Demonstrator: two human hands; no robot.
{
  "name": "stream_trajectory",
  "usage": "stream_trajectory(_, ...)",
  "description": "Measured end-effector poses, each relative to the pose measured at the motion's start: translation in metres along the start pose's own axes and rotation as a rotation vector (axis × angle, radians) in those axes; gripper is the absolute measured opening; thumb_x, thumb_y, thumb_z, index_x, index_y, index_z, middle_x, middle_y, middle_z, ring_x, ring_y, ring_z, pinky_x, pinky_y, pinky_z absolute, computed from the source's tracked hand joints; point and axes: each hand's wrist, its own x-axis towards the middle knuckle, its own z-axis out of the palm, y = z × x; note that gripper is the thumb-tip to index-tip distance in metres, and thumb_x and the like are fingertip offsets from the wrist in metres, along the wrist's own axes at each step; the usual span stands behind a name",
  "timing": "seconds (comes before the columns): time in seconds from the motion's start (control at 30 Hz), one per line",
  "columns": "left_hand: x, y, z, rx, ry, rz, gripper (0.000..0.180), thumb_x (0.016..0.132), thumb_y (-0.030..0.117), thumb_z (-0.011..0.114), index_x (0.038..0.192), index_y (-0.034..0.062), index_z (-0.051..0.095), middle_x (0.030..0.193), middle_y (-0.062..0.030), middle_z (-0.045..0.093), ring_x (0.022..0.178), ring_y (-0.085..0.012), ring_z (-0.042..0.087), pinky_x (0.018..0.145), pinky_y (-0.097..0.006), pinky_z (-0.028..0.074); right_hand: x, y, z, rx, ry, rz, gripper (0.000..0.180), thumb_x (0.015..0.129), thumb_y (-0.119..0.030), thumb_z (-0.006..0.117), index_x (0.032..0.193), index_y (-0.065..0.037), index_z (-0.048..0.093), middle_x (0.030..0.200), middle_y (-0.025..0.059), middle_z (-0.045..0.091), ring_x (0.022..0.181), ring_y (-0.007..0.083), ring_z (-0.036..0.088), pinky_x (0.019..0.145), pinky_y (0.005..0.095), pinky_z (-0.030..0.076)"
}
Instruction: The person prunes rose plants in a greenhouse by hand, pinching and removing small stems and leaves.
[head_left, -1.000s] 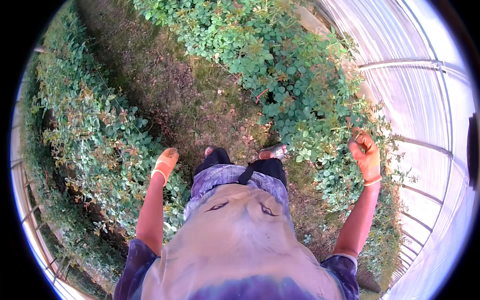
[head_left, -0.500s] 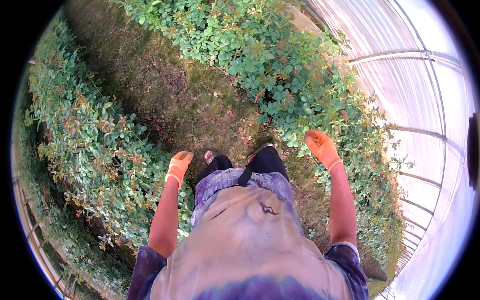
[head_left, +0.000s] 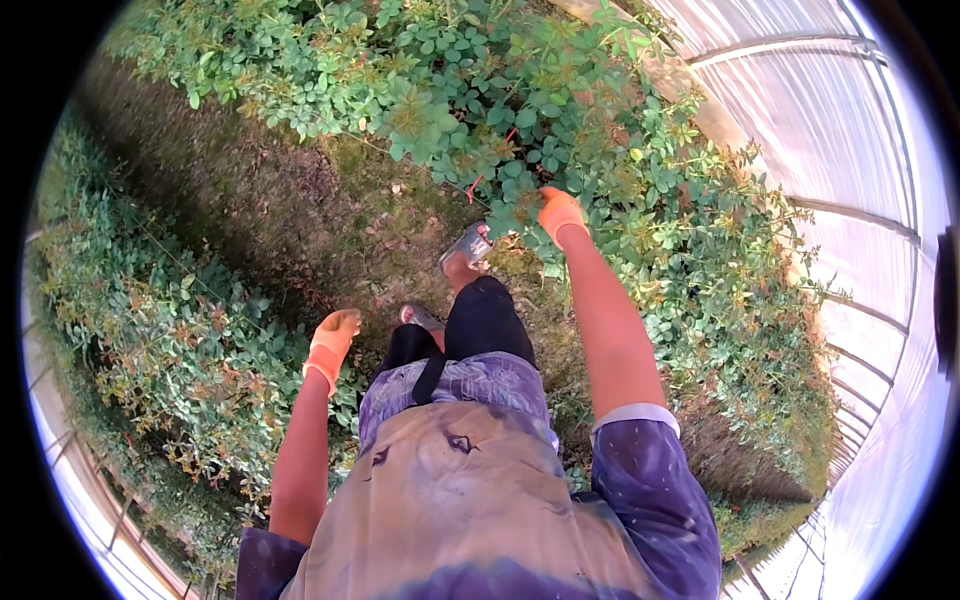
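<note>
Both my hands wear orange gloves. My right hand (head_left: 562, 214) reaches forward to the near edge of the right-hand row of leafy bushes (head_left: 660, 240), its fingers curled in against the leaves. Whatever may be between those fingertips is too small to make out. Just left of it, a red tie (head_left: 475, 188) hangs by the row's edge, and a second red strip (head_left: 511, 134) shows among the leaves. My left hand (head_left: 334, 338) hangs beside the left-hand row of bushes (head_left: 180, 330), fingers loosely closed with nothing visible in them.
A soil path (head_left: 330, 220) with dry leaves and moss runs between the rows, my feet on it. A thin string (head_left: 375, 145) lines the right row's edge. Beyond that row stands a translucent plastic wall (head_left: 800, 120) with metal ribs.
I have stepped forward along the path and turned slightly. My right hand has moved forward and left to the bush leaves; my left hand stays low at my side.
</note>
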Motion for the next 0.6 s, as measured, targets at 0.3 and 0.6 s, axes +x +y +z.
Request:
stream_trajectory(0.3, 0.126, 0.074, 0.065, 0.081, 0.003, -0.072, 0.034, 0.099, 0.026, 0.056, 0.124, 0.0046, 0.064, 0.114, -0.0054, 0.070, 0.101, -0.0146, 0.063, 0.084, -0.029, 0.048, 0.077, 0.014, 0.054, -0.491, -0.314, -0.389, 0.030, 0.079, -0.021, 0.076, 0.106, -0.012, 0.066, 0.113, 0.0088, 0.066, 0.107, 0.0303, 0.064, 0.088, 0.0448, 0.052)
stream_trajectory(0.6, 0.341, 0.124, 0.180, -0.116, -0.317, -0.067, 0.049, 0.099, 0.025, 0.054, 0.140, 0.0002, 0.046, 0.135, -0.0175, 0.055, 0.121, -0.0263, 0.055, 0.101, -0.036, 0.043, 0.093, 0.047, 0.043, -0.273, -0.333, -0.251, 0.023, 0.084, -0.021, 0.068, 0.105, -0.009, 0.069, 0.107, 0.0110, 0.067, 0.102, 0.0321, 0.065, 0.088, 0.0446, 0.050)
